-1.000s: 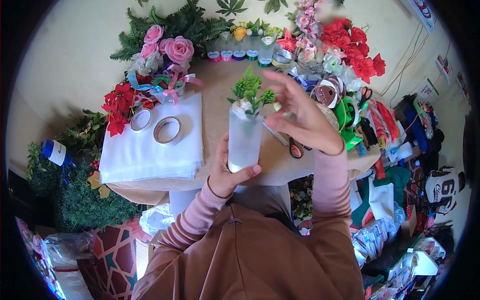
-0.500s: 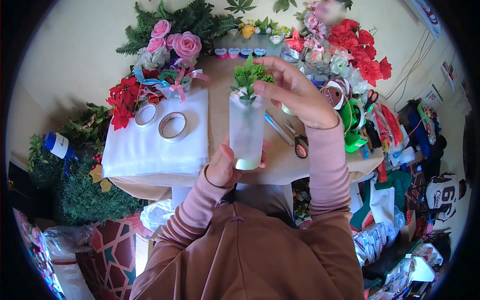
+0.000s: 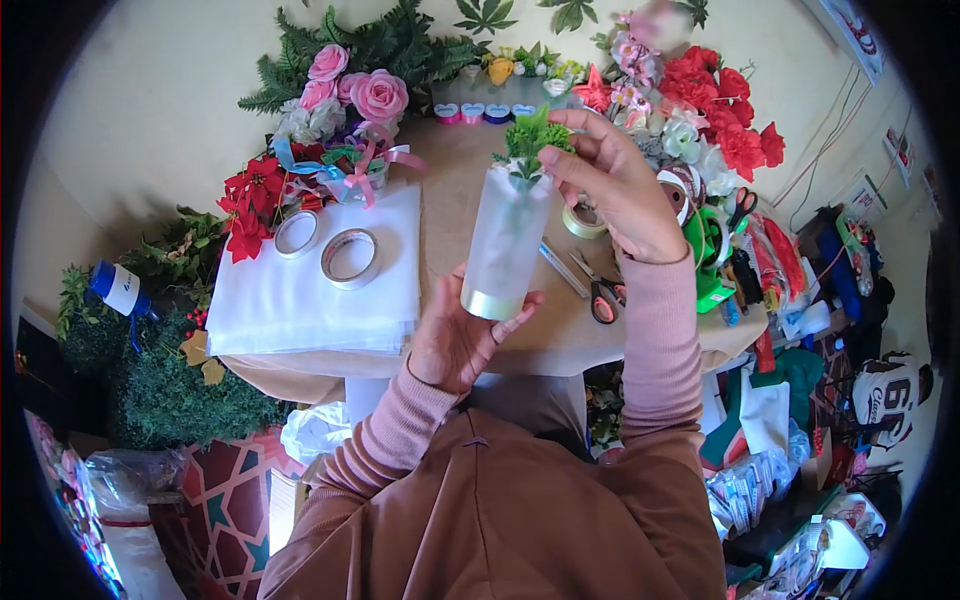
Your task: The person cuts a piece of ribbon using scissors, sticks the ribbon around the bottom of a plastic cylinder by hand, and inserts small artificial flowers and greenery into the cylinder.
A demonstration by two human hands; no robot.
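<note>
A frosted, translucent cylinder [image 3: 503, 235] with a shiny pale band round its base is held over the table, its top leaning right. My left hand [image 3: 455, 335] cradles its lower end, thumb at the left side and fingers under and behind the base. Artificial greenery [image 3: 538, 138] sticks out of the top, with small white pieces around the rim. At the leaves, my right hand [image 3: 625, 195] pinches the greenery between thumb and fingers. Through the frosted wall the stem shows only faintly.
White sheets [image 3: 310, 315] lie at left under two tape rolls [image 3: 350, 258]. Scissors [image 3: 603, 300], a cutter knife [image 3: 563, 270] and a pale ribbon roll [image 3: 583, 222] lie right of the cylinder. A green tape dispenser [image 3: 712, 262] stands farther right. Artificial roses [image 3: 378, 95] and red flowers [image 3: 735, 115] line the back.
The cylinder has gone from upright to leaning right, its top shifting right and its base rising slightly. My right hand has moved right with the greenery. My left hand's grip has loosened somewhat.
</note>
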